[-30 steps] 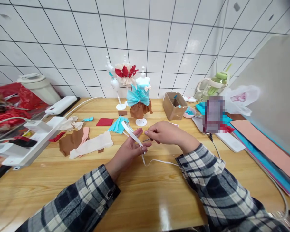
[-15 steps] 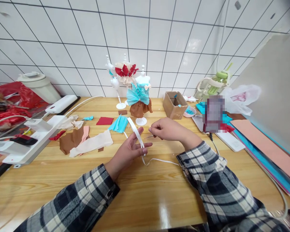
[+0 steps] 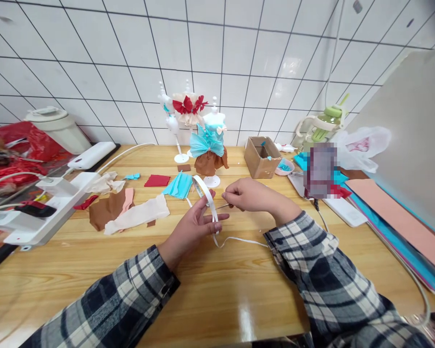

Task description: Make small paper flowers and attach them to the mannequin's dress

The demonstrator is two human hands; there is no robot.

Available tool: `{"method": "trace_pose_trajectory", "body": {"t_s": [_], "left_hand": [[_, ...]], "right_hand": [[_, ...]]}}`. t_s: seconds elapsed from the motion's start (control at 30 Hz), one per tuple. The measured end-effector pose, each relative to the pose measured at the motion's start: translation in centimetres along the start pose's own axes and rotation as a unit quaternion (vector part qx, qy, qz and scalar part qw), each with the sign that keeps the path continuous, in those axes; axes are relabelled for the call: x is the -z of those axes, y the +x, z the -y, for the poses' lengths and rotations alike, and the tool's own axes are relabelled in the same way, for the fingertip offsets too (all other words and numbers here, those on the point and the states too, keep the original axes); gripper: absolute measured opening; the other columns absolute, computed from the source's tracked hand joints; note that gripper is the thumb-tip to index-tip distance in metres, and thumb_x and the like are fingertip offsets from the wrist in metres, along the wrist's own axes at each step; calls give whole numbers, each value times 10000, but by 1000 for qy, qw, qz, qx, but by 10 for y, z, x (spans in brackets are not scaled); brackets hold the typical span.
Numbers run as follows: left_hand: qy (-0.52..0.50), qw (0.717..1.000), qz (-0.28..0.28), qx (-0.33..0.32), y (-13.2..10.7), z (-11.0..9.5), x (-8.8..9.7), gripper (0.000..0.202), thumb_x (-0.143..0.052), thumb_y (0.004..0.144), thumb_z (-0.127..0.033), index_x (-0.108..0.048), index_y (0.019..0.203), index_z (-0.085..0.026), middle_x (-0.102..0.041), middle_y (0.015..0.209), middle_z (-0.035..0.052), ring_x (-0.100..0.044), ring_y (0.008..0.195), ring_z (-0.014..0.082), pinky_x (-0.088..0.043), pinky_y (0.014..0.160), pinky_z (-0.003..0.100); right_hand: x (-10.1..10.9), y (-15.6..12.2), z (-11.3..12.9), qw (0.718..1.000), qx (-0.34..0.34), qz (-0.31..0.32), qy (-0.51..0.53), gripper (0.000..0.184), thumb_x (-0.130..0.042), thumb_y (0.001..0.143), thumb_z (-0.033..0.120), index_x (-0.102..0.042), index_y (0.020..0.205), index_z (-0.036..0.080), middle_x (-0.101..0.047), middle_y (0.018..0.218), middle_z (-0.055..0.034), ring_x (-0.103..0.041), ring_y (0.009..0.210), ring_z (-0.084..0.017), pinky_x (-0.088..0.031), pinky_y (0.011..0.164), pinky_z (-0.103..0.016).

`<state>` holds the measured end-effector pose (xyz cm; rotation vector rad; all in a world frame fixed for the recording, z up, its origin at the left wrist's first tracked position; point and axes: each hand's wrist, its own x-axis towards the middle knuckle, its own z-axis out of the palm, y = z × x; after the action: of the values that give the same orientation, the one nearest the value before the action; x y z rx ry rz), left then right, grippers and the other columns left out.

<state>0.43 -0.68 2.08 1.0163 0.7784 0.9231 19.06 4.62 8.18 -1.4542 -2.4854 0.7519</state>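
Note:
My left hand (image 3: 194, 223) holds a narrow roll of white tape (image 3: 210, 203) between thumb and fingers, with its ring tilted up. A loose white strip (image 3: 241, 239) trails from it over the table toward my right cuff. In my right hand (image 3: 247, 194), thumb and fingers pinch a thin pointed metal tool (image 3: 223, 206), its tip reaching the roll's ring; its exact kind is too small to tell. Behind my hands stands a small white dress form (image 3: 213, 121) wearing a blue crinkled paper bow (image 3: 207, 140) and a brown paper skirt (image 3: 210, 163).
Two more dress forms stand near the tiled wall, one with red bows (image 3: 189, 105). Paper scraps (image 3: 137, 215) lie left, beside a power strip (image 3: 63, 203). A cardboard box (image 3: 262, 157), pink dish (image 3: 284, 167), green bottle (image 3: 321, 123) and coloured paper sheets (image 3: 402, 217) are right.
The tape roll has turned, so its ring shows more openly and leans right. The metal tool's tip has moved up and left to the ring; both hands barely shift.

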Motion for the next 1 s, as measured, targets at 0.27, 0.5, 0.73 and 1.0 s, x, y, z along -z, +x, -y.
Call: {"method": "trace_pose_trajectory", "body": {"t_s": [0.27, 0.5, 0.73, 1.0], "left_hand": [[-26, 1000, 13, -7, 2, 3, 1, 835, -787, 673, -144, -408, 1379, -379, -300, 1532, 74, -616, 1107, 274, -524, 694, 206], [-26, 1000, 15, -9, 1, 4, 1, 850, -795, 666, -151, -399, 1384, -374, -308, 1527, 85, -614, 1111, 287, -525, 713, 228], [-21, 997, -59, -49, 6, -1, 5, 915, -789, 663, -163, -328, 1417, -403, -228, 1561, 72, -621, 1104, 257, -530, 774, 244], [-41, 990, -95, -99, 11, 6, 12, 878, -768, 694, -151, -320, 1401, -417, -215, 1568, 50, -551, 1211, 248, -490, 926, 294]], "right_hand": [[-7, 5, 5, 999, 34, 14, 0, 315, -413, 817, 271, -457, 523, 169, -455, 507, 40, -361, 493, -80, -210, 510, -255], [-11, 7, 3, 999, 36, 3, -20, 277, -443, 811, 275, -513, 565, 168, -477, 537, 40, -354, 512, -84, -196, 520, -255], [-4, 8, -15, 998, -12, -63, -13, 340, -400, 892, 330, -598, 663, 174, -583, 638, 4, -473, 586, -111, -259, 541, -245], [-41, 16, -38, 985, -103, -100, -95, 356, -423, 925, 477, -649, 916, 202, -687, 841, -76, -586, 752, -188, -315, 593, -269]]}}
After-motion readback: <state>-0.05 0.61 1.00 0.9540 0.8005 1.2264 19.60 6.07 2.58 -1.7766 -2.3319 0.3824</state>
